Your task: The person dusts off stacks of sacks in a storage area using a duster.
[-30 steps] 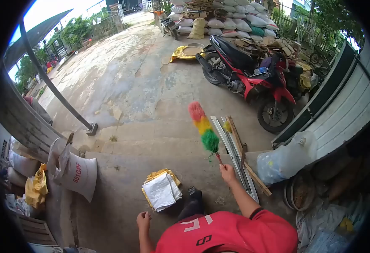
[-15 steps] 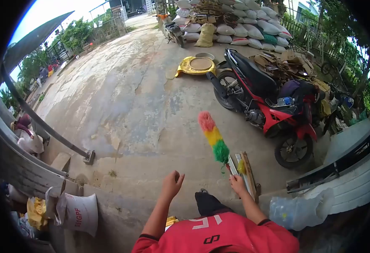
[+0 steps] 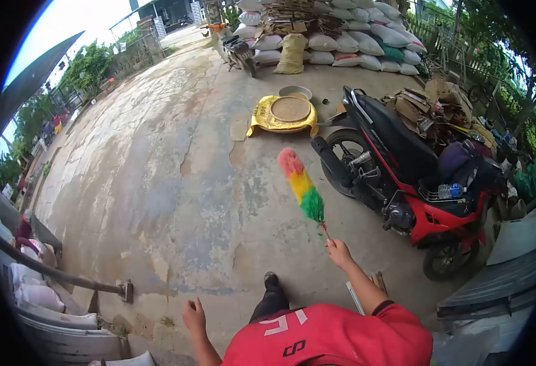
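A fluffy feather duster [image 3: 301, 185], striped pink, yellow and green, points forward and a little left over the concrete. My right hand [image 3: 339, 252] is closed around its thin handle below the green end. Low at my left side hangs my left hand [image 3: 193, 316], with loosely curled fingers and the thumb apart; nothing shows in it. It touches no object that I can see.
A red and black motorbike [image 3: 408, 183] is parked to the right. Ahead, a round tray of grain [image 3: 290, 110] rests on a yellow sack. Stacked white sacks [image 3: 347, 43] and cardboard [image 3: 430, 110] stand behind. A metal post [image 3: 42, 268] crosses the left side.
I have moved forward, one foot stepping ahead; the motorbike and tray look nearer. The duster stays in my right hand, while my left hand has dropped lower and further left in view.
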Demonstrator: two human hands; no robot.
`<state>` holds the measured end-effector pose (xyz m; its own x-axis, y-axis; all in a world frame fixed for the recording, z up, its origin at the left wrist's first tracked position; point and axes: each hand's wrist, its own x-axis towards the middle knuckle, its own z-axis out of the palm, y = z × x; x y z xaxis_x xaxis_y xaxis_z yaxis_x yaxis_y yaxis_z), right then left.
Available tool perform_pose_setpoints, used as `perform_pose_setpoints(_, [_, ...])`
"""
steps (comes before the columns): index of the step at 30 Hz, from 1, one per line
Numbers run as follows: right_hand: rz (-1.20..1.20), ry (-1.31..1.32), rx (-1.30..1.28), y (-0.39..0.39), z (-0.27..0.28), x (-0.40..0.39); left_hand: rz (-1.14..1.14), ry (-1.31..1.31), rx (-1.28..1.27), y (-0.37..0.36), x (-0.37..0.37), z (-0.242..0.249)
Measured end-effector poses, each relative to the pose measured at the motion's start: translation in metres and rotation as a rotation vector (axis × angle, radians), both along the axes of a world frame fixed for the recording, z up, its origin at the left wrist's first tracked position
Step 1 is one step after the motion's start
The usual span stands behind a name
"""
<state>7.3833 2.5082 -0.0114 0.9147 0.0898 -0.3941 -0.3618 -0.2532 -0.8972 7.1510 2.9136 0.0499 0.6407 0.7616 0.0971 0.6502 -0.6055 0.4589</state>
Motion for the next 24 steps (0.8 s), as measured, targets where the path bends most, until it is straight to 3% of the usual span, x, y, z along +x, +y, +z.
perform_pose_setpoints(3, [-0.073,-0.092,-0.073,0.043,-0.016,0.105,-0.183,-0.051,-0.063,0.051,0.160,-0.036])
perform_pose_setpoints(5, [-0.063,-0.063,-0.084,0.061,-0.006,0.167,-0.311,-0.035,-0.143,0.046,0.286,0.002])
perform_pose_setpoints(7, [-0.094,0.055,0.030,0.064,0.011,0.226,-0.450,-0.049,-0.169,0.039,0.398,0.033])
perform_pose_setpoints(9, [-0.193,0.134,0.451,0.067,0.040,0.286,-0.513,-0.050,-0.155,0.034,0.501,0.050])
perform_pose_setpoints(12, [-0.348,0.157,0.632,0.073,0.052,0.382,-0.644,-0.179,-0.132,0.028,0.640,0.048])
perform_pose_setpoints(17, [-0.402,0.080,0.604,0.080,0.008,0.577,-0.744,-0.064,-0.223,0.024,0.813,-0.030])
perform_pose_setpoints(21, [-0.403,0.102,0.471,0.084,0.031,0.699,-0.809,0.056,-0.346,0.033,0.916,-0.006])
perform_pose_setpoints(24, [-0.422,0.095,0.460,0.076,0.044,0.794,-0.669,-0.115,-0.351,0.066,1.003,0.011])
